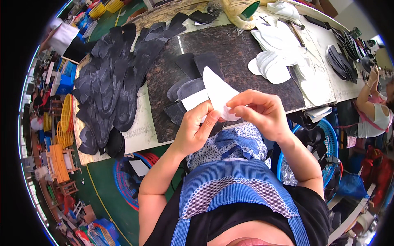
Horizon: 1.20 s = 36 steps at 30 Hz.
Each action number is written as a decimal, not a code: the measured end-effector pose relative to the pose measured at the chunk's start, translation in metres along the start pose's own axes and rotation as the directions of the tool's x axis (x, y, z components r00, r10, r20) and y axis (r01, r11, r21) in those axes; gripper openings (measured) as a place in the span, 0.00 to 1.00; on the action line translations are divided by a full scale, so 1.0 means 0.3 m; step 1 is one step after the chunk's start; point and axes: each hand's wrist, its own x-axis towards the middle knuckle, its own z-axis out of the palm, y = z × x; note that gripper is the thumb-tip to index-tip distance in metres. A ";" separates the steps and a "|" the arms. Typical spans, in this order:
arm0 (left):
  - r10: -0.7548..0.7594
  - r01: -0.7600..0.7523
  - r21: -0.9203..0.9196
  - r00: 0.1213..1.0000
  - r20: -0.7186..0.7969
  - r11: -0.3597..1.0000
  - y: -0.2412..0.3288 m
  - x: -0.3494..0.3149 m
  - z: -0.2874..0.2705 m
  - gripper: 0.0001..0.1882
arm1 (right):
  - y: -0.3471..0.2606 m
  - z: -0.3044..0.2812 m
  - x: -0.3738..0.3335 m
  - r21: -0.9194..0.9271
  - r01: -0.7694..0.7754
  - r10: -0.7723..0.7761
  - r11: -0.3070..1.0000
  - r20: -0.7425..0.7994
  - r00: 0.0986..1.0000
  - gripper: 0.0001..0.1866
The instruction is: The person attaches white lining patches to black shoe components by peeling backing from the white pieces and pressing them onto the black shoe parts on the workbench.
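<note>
Both hands hold a white insole-shaped piece (216, 87) above the near edge of a dark speckled slab (234, 51). My left hand (196, 128) grips its lower left side, the thumb lying along it. With bent fingers and thumb, my right hand (260, 114) pinches the lower right end, where the white material looks peeled or folded. Beside the left hand is a white flap (194, 99); whether it belongs to the held piece I cannot tell. Several dark grey insole pieces (191, 88) lie on the slab just beyond, partly covered by the white piece.
A large heap of dark insole pieces (108, 78) covers the table's left. White insoles (271, 67) are stacked at the right, near a hammer (296, 35). Blue baskets (334, 139) stand below the table edge. A co-worker (371, 112) is at the far right, another person (65, 39) at upper left.
</note>
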 end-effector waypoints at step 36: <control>-0.426 0.419 -0.780 0.878 0.218 0.464 0.017 -0.172 -0.267 0.11 | 0.143 -0.363 -0.425 -0.671 -0.532 0.442 0.516 -0.323 0.837 0.20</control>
